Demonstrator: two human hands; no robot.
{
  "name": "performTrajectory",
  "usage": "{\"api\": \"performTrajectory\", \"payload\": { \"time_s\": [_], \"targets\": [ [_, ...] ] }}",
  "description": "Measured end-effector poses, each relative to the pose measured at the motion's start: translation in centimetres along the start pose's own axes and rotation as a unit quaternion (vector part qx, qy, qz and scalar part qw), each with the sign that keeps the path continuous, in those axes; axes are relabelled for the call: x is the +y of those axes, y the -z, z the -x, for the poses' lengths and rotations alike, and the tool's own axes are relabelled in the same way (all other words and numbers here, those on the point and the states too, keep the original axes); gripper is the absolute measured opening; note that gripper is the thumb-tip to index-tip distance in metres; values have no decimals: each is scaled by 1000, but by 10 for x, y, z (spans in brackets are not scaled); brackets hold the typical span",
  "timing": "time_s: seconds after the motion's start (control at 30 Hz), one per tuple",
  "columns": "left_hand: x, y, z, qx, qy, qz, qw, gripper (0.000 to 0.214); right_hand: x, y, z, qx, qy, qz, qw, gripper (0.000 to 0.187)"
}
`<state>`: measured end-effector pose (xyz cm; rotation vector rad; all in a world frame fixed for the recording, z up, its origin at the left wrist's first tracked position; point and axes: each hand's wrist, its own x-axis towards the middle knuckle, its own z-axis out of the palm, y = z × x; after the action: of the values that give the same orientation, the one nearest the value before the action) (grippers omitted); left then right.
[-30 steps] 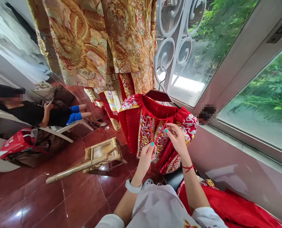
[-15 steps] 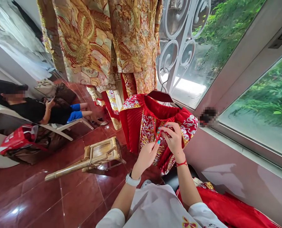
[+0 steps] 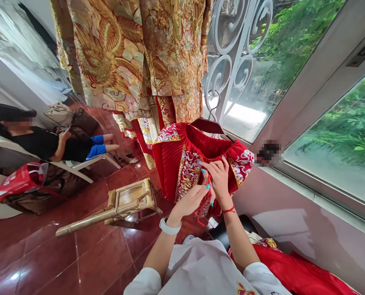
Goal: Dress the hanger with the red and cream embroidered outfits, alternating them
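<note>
A red embroidered skirt [image 3: 169, 166] with a gathered waist hangs on a dark hanger [image 3: 208, 125]. In front of its waistband, my left hand [image 3: 190, 201] pinches a thin red drawstring [image 3: 201, 219] between thumb and fingers. My right hand [image 3: 217, 177] lies just above and right of it, its fingers bent round the same drawstring close to the left fingertips. A loose end of the cord dangles below both hands. The exact crossing of the cord is partly hidden behind my fingers.
Gold embroidered garments [image 3: 109, 53] hang ahead. A bamboo chair [image 3: 133, 198] stands at the left on the tiled floor. A seated person [image 3: 59, 143] holds a phone beyond it. Red fabric [image 3: 296, 266] lies low at the right, below the window [image 3: 332, 123].
Both hands have come closer together and slightly lower, around the drawstring. A loose cord end now shows hanging beneath them. The skirt's front has shifted a little under my hands.
</note>
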<state>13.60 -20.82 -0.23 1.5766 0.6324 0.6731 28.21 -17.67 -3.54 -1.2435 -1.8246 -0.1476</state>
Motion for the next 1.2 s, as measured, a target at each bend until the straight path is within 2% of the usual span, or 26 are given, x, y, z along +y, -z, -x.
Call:
{"api": "performTrajectory", "payload": {
  "time_s": [0.07, 0.17, 0.3, 0.4, 0.5, 0.6, 0.67, 0.73, 0.8, 0.87, 0.93, 1.0, 1.07, 1.13, 1.2],
  "targets": [
    [0, 7, 2, 43, -8, -33, 999, 57, 2, 5, 1, -18, 14, 0, 1000, 36],
    [5, 24, 1, 122, -38, -124, 984, 45, 6, 19, 5, -64, 36, 9, 997, 49],
    [7, 49, -8, 153, -51, -178, 971, 32, 13, 32, 11, -102, 9, -50, 993, 48],
    [-1, 65, -14, 176, -30, -148, 973, 29, 20, 39, 12, -83, -26, -127, 988, 37],
    [-8, 71, -16, 201, -32, -136, 970, 26, 25, 44, 10, -37, -52, -155, 986, 25],
    [-2, 62, -20, 254, -96, -213, 939, 17, 26, 46, 9, -13, -33, -140, 990, 22],
    [8, 53, -27, 219, -158, -271, 924, 22, 26, 46, 9, 0, 3, -117, 993, 22],
    [19, 46, -39, 128, -184, -305, 926, 28, 24, 45, 8, 28, 33, -83, 996, 24],
    [25, 44, -51, 52, -158, -324, 931, 32, 20, 44, 7, 66, 52, -41, 996, 27],
    [27, 45, -62, 13, -111, -322, 940, 36, 16, 42, 7, 108, 67, -6, 992, 29],
    [24, 46, -69, -13, -86, -279, 956, 38, 14, 39, 9, 149, 80, 10, 986, 27],
    [19, 45, -74, -26, -94, -175, 980, 33, 14, 37, 12, 177, 78, 12, 981, 25],
    [15, 42, -76, 10, -125, -24, 992, 25, 19, 35, 17, 183, 66, 2, 981, 25],
    [15, 42, -72, 85, -158, 135, 974, 26, 25, 36, 21, 174, 58, -20, 983, 28],
    [21, 47, -59, 164, -186, 252, 936, 27, 31, 39, 24, 157, 48, -56, 985, 26]
  ]
}}
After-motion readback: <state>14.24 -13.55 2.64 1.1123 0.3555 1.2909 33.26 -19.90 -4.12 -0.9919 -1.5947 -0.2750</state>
